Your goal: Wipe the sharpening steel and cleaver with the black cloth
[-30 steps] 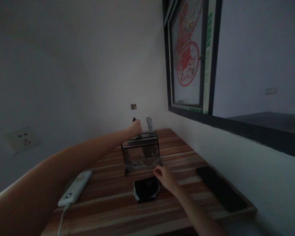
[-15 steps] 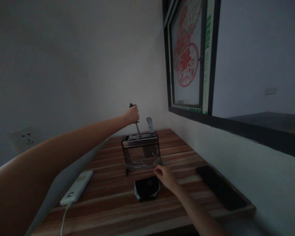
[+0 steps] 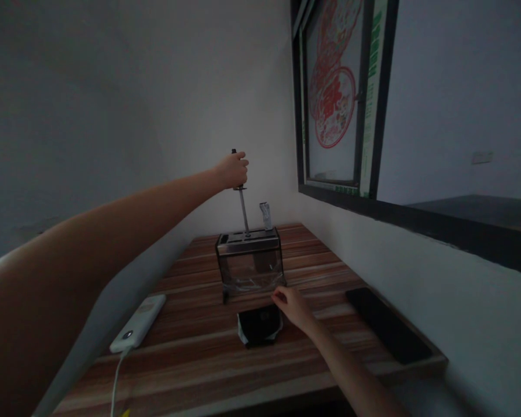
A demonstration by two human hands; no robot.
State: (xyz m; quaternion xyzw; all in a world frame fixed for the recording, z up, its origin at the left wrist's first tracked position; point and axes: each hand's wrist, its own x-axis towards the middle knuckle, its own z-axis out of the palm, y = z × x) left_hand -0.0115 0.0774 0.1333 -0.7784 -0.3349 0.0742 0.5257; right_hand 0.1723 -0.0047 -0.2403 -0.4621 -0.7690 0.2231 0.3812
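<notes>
My left hand (image 3: 232,170) is closed round the dark handle of a long thin steel rod (image 3: 243,211), held above a clear block holder with a metal top (image 3: 249,263). The rod's lower end still stands in a slot of that top. A second, pale handle (image 3: 265,216) sticks up from the holder at its right. My right hand (image 3: 292,307) rests on the wooden table (image 3: 191,353) just in front of the holder, fingers curled, touching the edge of a small black pouch (image 3: 259,325).
A white power bank (image 3: 138,322) with a cable lies at the left of the table. A dark flat phone (image 3: 386,323) lies at the right near the wall. A dark-framed window with a red paper cutting (image 3: 332,98) is at the upper right.
My left hand has risen steadily, drawing the rod up out of the holder's slot. My right hand has stayed by the black pouch.
</notes>
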